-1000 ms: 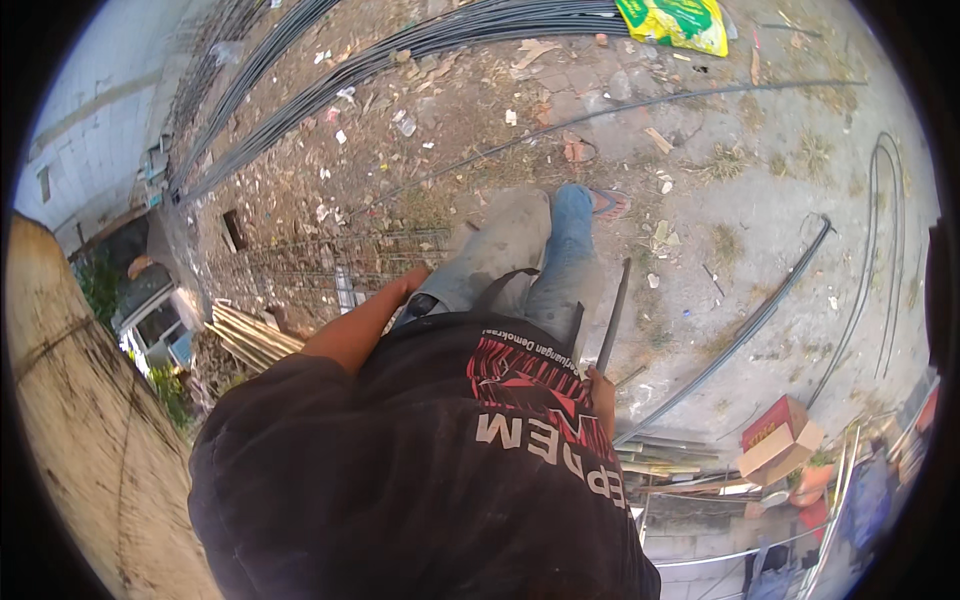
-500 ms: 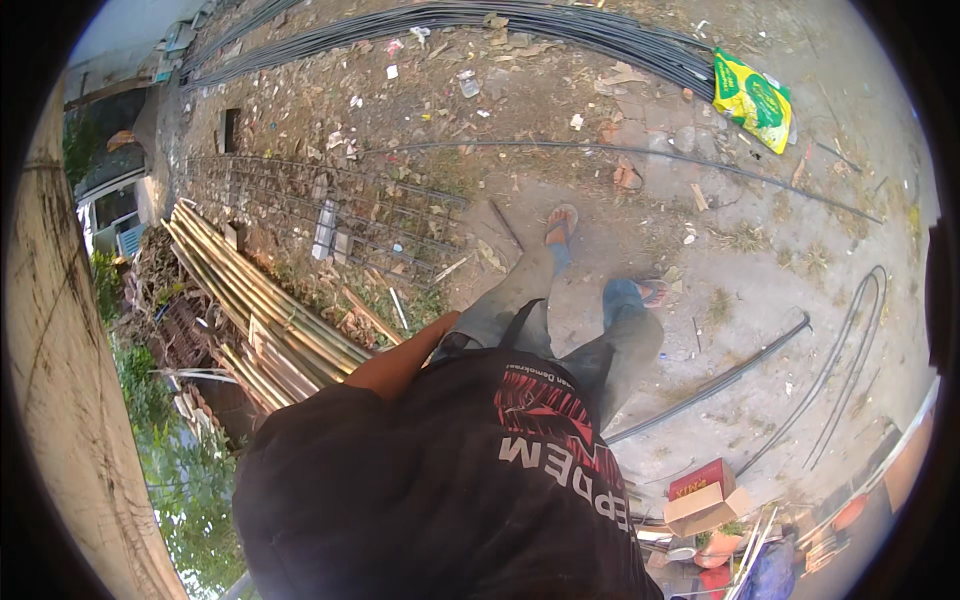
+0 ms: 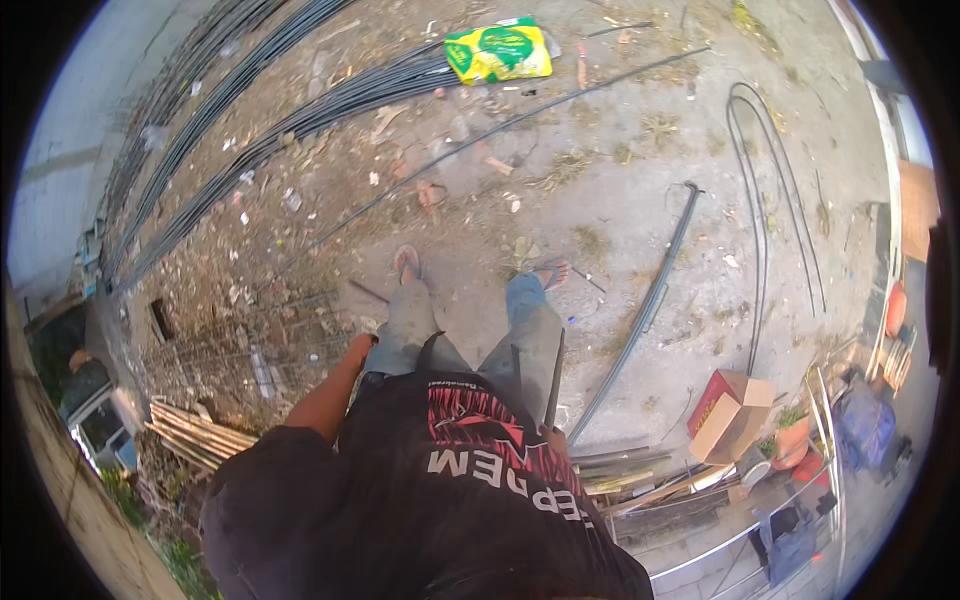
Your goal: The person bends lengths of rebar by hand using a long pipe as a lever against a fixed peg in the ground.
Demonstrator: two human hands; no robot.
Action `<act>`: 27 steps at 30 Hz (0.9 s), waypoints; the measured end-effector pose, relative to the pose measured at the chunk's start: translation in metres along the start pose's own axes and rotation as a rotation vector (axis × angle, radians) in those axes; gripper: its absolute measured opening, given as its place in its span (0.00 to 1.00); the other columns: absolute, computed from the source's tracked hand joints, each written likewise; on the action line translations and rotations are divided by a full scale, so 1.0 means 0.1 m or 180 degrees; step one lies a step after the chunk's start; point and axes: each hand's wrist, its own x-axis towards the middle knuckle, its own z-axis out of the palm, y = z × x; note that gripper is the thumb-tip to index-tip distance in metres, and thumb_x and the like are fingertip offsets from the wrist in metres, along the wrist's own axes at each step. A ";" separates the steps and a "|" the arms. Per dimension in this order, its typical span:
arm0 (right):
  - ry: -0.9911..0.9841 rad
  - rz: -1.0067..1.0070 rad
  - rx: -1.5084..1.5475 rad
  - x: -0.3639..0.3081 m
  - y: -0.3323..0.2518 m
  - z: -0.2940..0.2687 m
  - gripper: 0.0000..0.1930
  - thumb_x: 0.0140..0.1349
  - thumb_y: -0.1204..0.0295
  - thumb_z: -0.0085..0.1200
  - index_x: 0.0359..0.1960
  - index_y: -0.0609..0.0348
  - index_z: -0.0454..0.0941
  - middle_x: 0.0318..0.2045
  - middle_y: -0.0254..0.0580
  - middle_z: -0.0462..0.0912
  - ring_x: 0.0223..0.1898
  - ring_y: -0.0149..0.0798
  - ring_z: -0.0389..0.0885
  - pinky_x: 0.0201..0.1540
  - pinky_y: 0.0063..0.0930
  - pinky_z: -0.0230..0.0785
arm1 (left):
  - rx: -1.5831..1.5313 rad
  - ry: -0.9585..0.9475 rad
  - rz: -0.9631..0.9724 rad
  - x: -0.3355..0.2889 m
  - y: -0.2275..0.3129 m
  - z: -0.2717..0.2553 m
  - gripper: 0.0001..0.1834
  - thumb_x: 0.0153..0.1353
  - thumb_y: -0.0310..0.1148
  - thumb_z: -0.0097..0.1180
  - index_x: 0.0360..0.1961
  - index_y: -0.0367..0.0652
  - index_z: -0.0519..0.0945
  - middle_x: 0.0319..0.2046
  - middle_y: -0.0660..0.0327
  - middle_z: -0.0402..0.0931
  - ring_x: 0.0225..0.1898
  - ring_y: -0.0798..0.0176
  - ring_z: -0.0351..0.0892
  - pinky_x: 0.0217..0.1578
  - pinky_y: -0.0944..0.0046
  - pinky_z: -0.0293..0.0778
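Observation:
My left arm hangs beside my body, and my left hand [image 3: 366, 344] is by my left thigh, its fingers hidden. Low at my right side, my right hand [image 3: 553, 438] shows only in part, closed around the end of a thin dark bar [image 3: 556, 385]. That bar points forward along my right leg; its exact kind is hard to make out. Past it on the ground lies a bundle of dark steel rods [image 3: 655, 285], bent at the far end. I stand in sandals on dusty ground.
Long bundles of rebar [image 3: 340, 105] stretch across the far left, with a yellow-green sack [image 3: 500, 52] on their end. A single rod [image 3: 520, 125] crosses ahead. Bent rebar [image 3: 758, 220] and an open cardboard box [image 3: 735, 420] lie right. Bamboo poles [image 3: 200, 435] are stacked at left.
My view has swung to the right, so the sack, rods and box sit further left or nearer. My right hand and the dark bar have come into view.

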 end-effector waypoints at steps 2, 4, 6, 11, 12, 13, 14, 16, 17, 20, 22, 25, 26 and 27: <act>0.0055 0.0098 0.0221 -0.07 -0.36 -0.25 0.15 0.61 0.63 0.58 0.37 0.64 0.73 0.19 0.41 0.76 0.15 0.36 0.74 0.17 0.33 0.67 | -0.0397 0.0379 -0.0096 0.08 0.25 -0.03 0.24 0.49 0.47 0.60 0.39 0.37 0.83 0.35 0.40 0.80 0.41 0.44 0.83 0.39 0.49 0.74; 0.0129 -0.0099 0.0506 -0.12 -0.66 -0.57 0.16 0.61 0.63 0.58 0.38 0.65 0.73 0.19 0.42 0.76 0.16 0.37 0.74 0.18 0.33 0.67 | -0.0611 0.0627 0.0319 0.24 0.55 -0.10 0.22 0.51 0.45 0.59 0.38 0.36 0.82 0.36 0.40 0.81 0.41 0.47 0.83 0.39 0.51 0.74; 0.0209 -0.0122 0.0637 -0.18 -0.62 -0.94 0.17 0.61 0.64 0.58 0.40 0.67 0.72 0.19 0.42 0.76 0.16 0.37 0.75 0.18 0.34 0.67 | -0.0664 0.0228 0.0502 0.35 1.28 -0.02 0.21 0.53 0.44 0.57 0.37 0.33 0.81 0.35 0.39 0.81 0.41 0.46 0.83 0.39 0.52 0.74; 0.0334 -0.0191 0.0998 0.00 -0.78 -1.26 0.17 0.61 0.62 0.57 0.31 0.69 0.76 0.16 0.42 0.76 0.13 0.36 0.72 0.16 0.35 0.63 | -0.0785 0.0028 0.0854 0.67 2.34 -0.30 0.19 0.53 0.37 0.60 0.42 0.33 0.81 0.37 0.49 0.83 0.38 0.59 0.82 0.39 0.59 0.75; 0.0380 -0.0115 0.1106 0.01 -0.76 -1.36 0.17 0.61 0.62 0.57 0.31 0.69 0.76 0.16 0.42 0.76 0.13 0.36 0.72 0.16 0.35 0.63 | -0.0708 -0.0209 0.0756 0.67 2.64 -0.31 0.19 0.54 0.33 0.62 0.47 0.34 0.82 0.39 0.57 0.84 0.37 0.68 0.79 0.39 0.64 0.75; 0.0338 -0.0120 0.0885 0.05 -0.83 -1.46 0.17 0.61 0.62 0.57 0.30 0.69 0.76 0.16 0.42 0.75 0.13 0.36 0.73 0.16 0.35 0.63 | -0.0621 -0.0273 0.0784 0.68 2.84 -0.32 0.19 0.54 0.33 0.62 0.47 0.34 0.82 0.39 0.57 0.84 0.37 0.68 0.79 0.39 0.64 0.75; 0.0287 -0.0127 0.0660 0.08 -0.89 -1.56 0.17 0.61 0.63 0.57 0.29 0.69 0.76 0.15 0.42 0.75 0.13 0.37 0.73 0.15 0.35 0.63 | -0.0728 -0.0259 0.0738 0.70 3.00 -0.32 0.19 0.54 0.35 0.61 0.44 0.33 0.81 0.37 0.54 0.84 0.37 0.66 0.81 0.39 0.62 0.76; 0.0238 0.0002 0.0610 0.10 -1.04 -1.74 0.17 0.60 0.63 0.57 0.28 0.71 0.77 0.16 0.45 0.77 0.14 0.39 0.75 0.17 0.35 0.66 | -0.0765 -0.0287 0.0706 0.86 3.15 -0.41 0.19 0.54 0.37 0.60 0.41 0.32 0.81 0.36 0.51 0.84 0.37 0.64 0.82 0.39 0.60 0.76; 0.0146 0.0036 0.0455 0.12 -1.18 -1.82 0.18 0.58 0.63 0.58 0.26 0.73 0.77 0.17 0.48 0.78 0.15 0.41 0.77 0.19 0.36 0.69 | -0.0980 -0.0334 0.0720 1.02 3.08 -0.49 0.20 0.55 0.38 0.60 0.43 0.32 0.81 0.36 0.51 0.84 0.37 0.65 0.82 0.40 0.61 0.76; 0.0296 0.0269 0.0291 0.13 -1.07 -2.21 0.20 0.57 0.61 0.59 0.25 0.72 0.78 0.17 0.48 0.79 0.15 0.41 0.77 0.19 0.36 0.69 | -0.1019 -0.0736 0.0641 1.20 3.35 -0.40 0.21 0.56 0.38 0.59 0.45 0.33 0.81 0.37 0.52 0.84 0.38 0.64 0.82 0.40 0.61 0.76; 0.0149 0.0309 0.0408 0.14 -1.40 -2.41 0.20 0.57 0.61 0.60 0.27 0.73 0.78 0.18 0.48 0.79 0.16 0.41 0.79 0.20 0.37 0.69 | -0.0573 -0.0689 0.0534 1.49 3.33 -0.60 0.21 0.58 0.39 0.58 0.47 0.33 0.80 0.38 0.52 0.84 0.37 0.61 0.82 0.40 0.62 0.76; 0.0295 0.0259 0.0781 0.20 -1.87 -2.60 0.19 0.58 0.62 0.59 0.29 0.74 0.77 0.18 0.48 0.79 0.17 0.41 0.80 0.20 0.36 0.71 | 0.0188 -0.0658 0.0354 2.14 3.51 -1.13 0.21 0.61 0.39 0.55 0.49 0.34 0.80 0.38 0.52 0.84 0.37 0.57 0.82 0.38 0.63 0.76; 0.0464 0.0474 0.0944 0.17 -1.69 -2.72 0.18 0.58 0.63 0.58 0.29 0.74 0.77 0.18 0.48 0.79 0.17 0.41 0.80 0.20 0.37 0.71 | -0.0294 -0.0702 0.0331 2.18 4.05 -1.03 0.21 0.61 0.40 0.55 0.49 0.34 0.80 0.36 0.52 0.83 0.35 0.55 0.82 0.36 0.62 0.76; 0.0606 0.0673 0.1118 0.05 -1.58 -2.75 0.18 0.58 0.64 0.57 0.29 0.74 0.77 0.18 0.48 0.79 0.17 0.41 0.80 0.19 0.37 0.72 | -0.0713 -0.0745 0.0238 2.09 4.72 -1.08 0.21 0.62 0.40 0.55 0.48 0.34 0.80 0.35 0.51 0.83 0.32 0.54 0.83 0.34 0.61 0.77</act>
